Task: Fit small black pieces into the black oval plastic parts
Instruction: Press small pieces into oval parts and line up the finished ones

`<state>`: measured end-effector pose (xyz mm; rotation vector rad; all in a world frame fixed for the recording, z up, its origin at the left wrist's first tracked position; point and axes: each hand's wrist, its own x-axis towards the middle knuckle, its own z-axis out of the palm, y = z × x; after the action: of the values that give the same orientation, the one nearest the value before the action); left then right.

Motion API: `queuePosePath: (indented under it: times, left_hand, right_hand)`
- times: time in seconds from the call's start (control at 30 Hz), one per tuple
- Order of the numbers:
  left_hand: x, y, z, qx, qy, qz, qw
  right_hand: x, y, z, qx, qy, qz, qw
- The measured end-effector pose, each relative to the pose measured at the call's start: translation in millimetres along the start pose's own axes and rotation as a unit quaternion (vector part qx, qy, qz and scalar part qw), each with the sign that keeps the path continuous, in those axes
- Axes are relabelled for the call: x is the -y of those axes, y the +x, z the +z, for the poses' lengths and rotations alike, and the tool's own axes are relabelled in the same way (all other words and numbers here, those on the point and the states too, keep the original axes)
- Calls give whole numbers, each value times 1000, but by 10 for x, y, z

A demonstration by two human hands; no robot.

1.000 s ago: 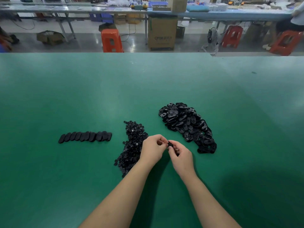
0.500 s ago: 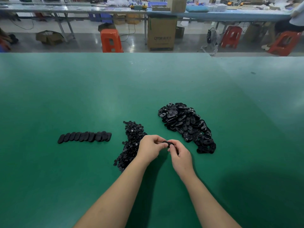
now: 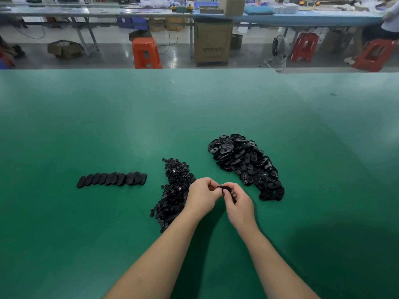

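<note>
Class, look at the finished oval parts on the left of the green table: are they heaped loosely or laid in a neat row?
Laid in a row. The finished oval parts overlap one another in a single line on the green table.

Left hand (image 3: 201,196) and right hand (image 3: 238,203) pinch black oval part (image 3: 224,188) above green table (image 3: 194,108).

The only lettering stood on the front of a cardboard box (image 3: 212,43) on the floor beyond the green surface (image 3: 108,126). It appeared to read "QTOR". The characters printed after it were too blurred to read.
</note>
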<state>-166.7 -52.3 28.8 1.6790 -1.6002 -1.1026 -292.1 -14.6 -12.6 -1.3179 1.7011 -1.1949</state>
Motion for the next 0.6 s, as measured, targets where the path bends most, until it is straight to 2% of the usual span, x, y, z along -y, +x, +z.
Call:
queuePosePath:
  times: [0.27, 0.6]
  left_hand:
    - [-13, -23, 21, -6, 25, 11, 1000]
    - [72, -67, 15, -13, 128, 142, 981]
  right_hand:
    - [8, 4, -17, 6, 12, 3, 1000]
    - [0, 9, -15, 1, 14, 2, 1000]
